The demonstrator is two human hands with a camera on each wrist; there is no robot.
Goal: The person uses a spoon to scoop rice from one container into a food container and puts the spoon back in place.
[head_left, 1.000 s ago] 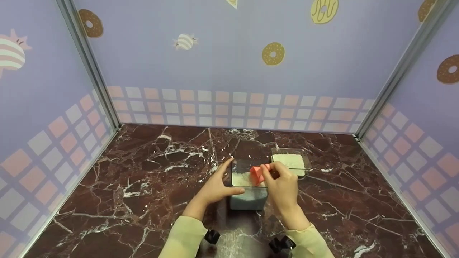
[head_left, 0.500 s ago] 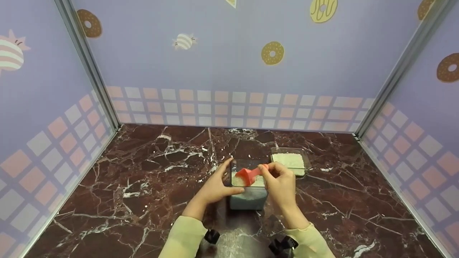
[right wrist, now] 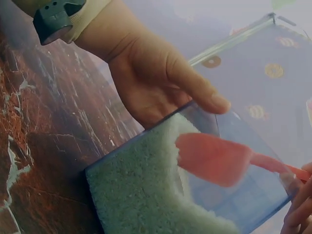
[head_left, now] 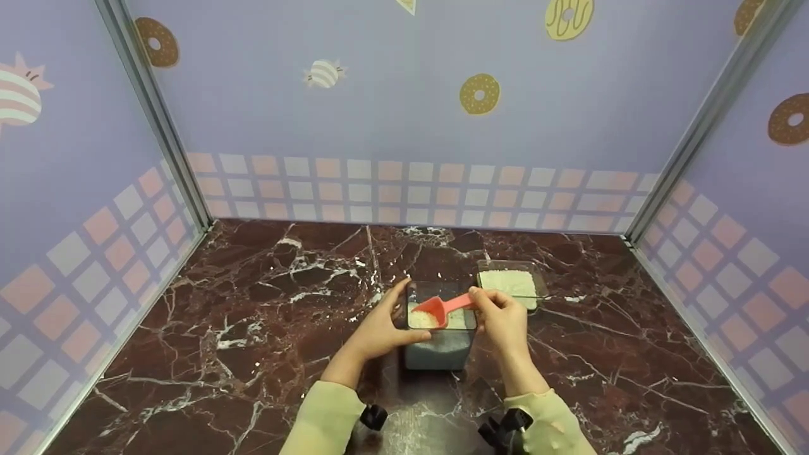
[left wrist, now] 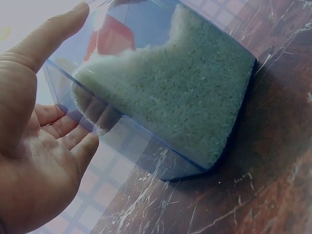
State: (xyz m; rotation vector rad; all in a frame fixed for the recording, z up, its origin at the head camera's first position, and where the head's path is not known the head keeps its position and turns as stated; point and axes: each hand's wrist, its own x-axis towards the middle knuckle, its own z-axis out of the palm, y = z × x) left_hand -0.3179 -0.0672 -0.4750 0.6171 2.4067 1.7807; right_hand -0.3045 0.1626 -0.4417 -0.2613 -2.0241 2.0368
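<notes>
On the counter (head_left: pixel 189 354): one rice box (head_left: pixel 438 358), clasped by your left hand (head_left: pixel 378 330), likely for steadiness; one red scoop (head_left: pixel 437 309), in the box's mouth, handle-end pinched by your right hand (head_left: pixel 507 321).

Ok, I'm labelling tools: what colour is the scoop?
The scoop is pinkish red, clearest in the head view.

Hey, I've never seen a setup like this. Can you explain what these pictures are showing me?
There's no machine handling things here, just a person's two bare hands. The wide view looks down from the person's head; the close-ups are taken from each wrist. The left hand holds a clear, bluish container of pale, rice-like grains. The right hand pinches a red scoop, which dips inside and carries some grains. A shallow clear tray with more grains sits nearby on the dark marbled table.
</notes>
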